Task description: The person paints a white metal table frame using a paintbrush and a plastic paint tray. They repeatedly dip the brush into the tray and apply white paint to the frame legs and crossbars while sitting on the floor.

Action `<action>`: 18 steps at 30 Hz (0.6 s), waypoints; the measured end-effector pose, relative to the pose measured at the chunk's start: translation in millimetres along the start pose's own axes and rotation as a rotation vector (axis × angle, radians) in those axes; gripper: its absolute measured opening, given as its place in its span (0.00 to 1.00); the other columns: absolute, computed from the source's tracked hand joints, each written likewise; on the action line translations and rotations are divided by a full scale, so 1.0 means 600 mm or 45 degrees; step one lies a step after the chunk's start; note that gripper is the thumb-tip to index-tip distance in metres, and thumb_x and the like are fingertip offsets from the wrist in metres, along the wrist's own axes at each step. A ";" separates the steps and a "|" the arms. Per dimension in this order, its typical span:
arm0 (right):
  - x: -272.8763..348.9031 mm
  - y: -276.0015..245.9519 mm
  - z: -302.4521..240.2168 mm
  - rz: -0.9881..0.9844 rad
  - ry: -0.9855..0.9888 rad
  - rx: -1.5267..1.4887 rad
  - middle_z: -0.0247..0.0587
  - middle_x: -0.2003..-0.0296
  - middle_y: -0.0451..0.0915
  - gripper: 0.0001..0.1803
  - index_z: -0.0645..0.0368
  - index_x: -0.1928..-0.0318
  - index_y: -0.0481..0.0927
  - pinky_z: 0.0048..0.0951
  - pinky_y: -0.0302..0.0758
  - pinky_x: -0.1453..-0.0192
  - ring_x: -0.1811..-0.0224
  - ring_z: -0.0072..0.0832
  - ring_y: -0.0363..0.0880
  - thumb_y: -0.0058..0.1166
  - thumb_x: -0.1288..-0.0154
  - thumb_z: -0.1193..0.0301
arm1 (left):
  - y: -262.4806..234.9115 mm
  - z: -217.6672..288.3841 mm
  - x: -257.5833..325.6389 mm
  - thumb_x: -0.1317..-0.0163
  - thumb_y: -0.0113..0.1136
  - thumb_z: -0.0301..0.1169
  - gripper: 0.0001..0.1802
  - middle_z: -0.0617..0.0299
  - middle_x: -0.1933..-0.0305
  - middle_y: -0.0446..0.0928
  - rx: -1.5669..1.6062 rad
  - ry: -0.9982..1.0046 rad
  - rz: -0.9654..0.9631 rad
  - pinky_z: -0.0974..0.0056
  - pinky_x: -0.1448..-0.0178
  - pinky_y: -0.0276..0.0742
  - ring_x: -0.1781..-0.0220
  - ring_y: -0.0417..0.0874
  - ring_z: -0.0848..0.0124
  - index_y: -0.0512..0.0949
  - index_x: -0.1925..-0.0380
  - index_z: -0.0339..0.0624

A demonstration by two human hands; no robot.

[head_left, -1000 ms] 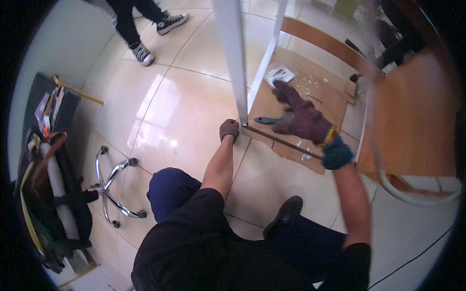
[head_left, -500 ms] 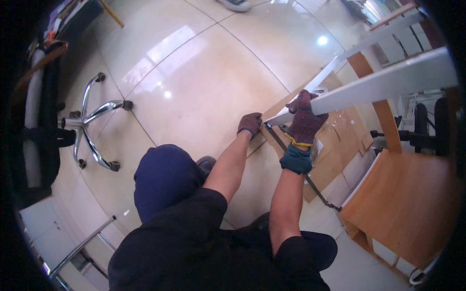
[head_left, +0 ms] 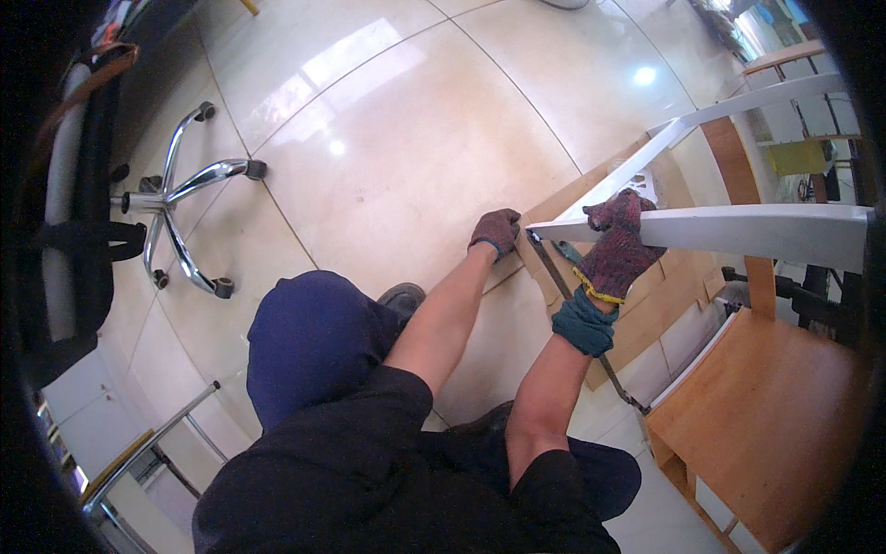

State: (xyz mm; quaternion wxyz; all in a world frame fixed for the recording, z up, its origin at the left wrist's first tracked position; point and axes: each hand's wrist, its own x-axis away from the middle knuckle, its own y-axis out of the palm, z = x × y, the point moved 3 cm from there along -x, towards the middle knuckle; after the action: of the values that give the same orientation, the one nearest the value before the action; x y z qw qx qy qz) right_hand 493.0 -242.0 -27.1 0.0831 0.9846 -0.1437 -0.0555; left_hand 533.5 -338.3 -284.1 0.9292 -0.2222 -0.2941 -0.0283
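A white frame of flat bars (head_left: 748, 227) stands at the right, its pointed corner low over a sheet of cardboard (head_left: 660, 314) on the floor. My right hand (head_left: 620, 242), in a dark red knit glove with a yellow edge and a green cuff, wraps round the nearer white bar a little way from that corner. My left hand (head_left: 496, 231), in a matching glove, has its fingers curled beside the corner at the cardboard's edge; what they hold is hidden. A thin dark metal rod (head_left: 604, 367) runs from the corner toward me, passing under my right wrist.
A wooden board-topped piece of furniture (head_left: 752, 434) stands close at the right, with black wheeled parts beyond it. On the left is an office chair's chrome base (head_left: 198, 180). A metal tube frame (head_left: 157, 448) sits at the lower left. The tiled floor (head_left: 397, 120) is glossy.
The view has shifted slightly. The nearer white bar has swung toward me at its right end, with my right hand still around it. My left hand stays by the corner.
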 end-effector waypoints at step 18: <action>-0.001 -0.026 0.032 0.057 -0.015 0.303 0.32 0.82 0.74 0.11 0.61 0.75 0.75 0.29 0.71 0.72 0.79 0.20 0.74 0.61 0.49 0.68 | 0.003 0.020 0.011 0.44 0.53 0.29 0.18 0.50 0.61 0.81 0.184 0.059 -0.133 0.63 0.64 0.81 0.71 0.84 0.64 0.76 0.52 0.38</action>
State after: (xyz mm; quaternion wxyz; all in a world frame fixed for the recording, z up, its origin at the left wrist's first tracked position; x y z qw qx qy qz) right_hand 494.0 -229.8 -48.6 -0.0341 0.9836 -0.1719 -0.0419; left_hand 532.8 -331.0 -272.8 0.9466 -0.1383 -0.2851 -0.0604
